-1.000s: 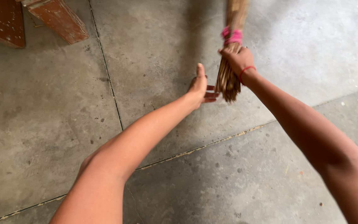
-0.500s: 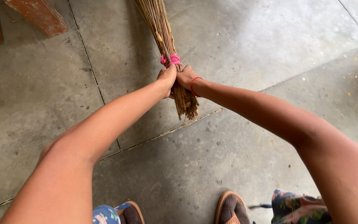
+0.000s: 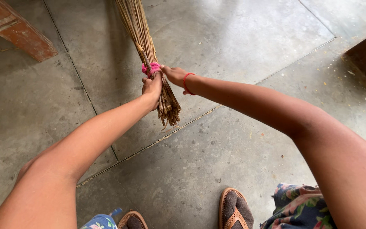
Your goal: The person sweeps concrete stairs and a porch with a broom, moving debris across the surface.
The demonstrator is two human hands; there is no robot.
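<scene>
Head view, looking down past both outstretched arms: a bundle broom of thin, dry, straw-coloured sticks (image 3: 149,55) stands slanted above the centre of the frame, its long axis running from the top edge, left of centre, down and to the right to the cut butt ends just past the hands. A bright pink cord binding (image 3: 150,68) wraps the bundle right where the hands meet it. The left hand (image 3: 152,88) is closed around the sticks just below that binding, and it is the one further down toward the butt ends; the right hand (image 3: 173,74), with a thin red thread bracelet (image 3: 186,83) at the wrist, comes in from the right side and closes on the bundle beside the binding. Below lies a grey concrete floor with joint lines (image 3: 242,46). A red-brown painted wooden leg (image 3: 15,29) sits at upper left, and brown woven sandals (image 3: 234,210) show at the bottom edge.
</scene>
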